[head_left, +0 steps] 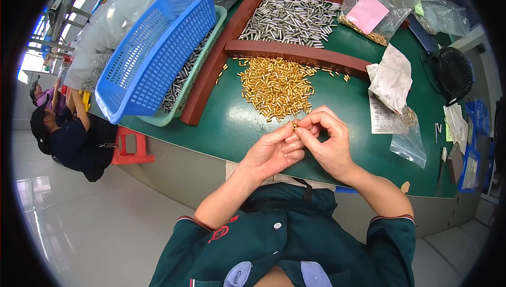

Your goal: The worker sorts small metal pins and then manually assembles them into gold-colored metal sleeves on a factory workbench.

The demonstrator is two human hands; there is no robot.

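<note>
My left hand (pixel 271 152) and my right hand (pixel 331 142) meet above the near edge of the green table. Between their fingertips is a small gold-coloured metal sleeve (pixel 294 126), pinched from both sides. Just beyond my fingers lies a loose heap of gold-coloured metal sleeves (pixel 276 87). Farther back, behind a brown divider bar (pixel 295 51), silver metal pins (pixel 295 18) are spread in a framed area. My fingers partly cover the sleeve, so its far end is hidden.
At left, a blue perforated basket (pixel 153 50) tilts over a green basket (pixel 182 95) of dark pins. A plastic bag (pixel 379 2) of gold parts, crumpled paper (pixel 391 79), a zip bag (pixel 408 147) and a black fan (pixel 454 73) are to the right. Two people sit far left.
</note>
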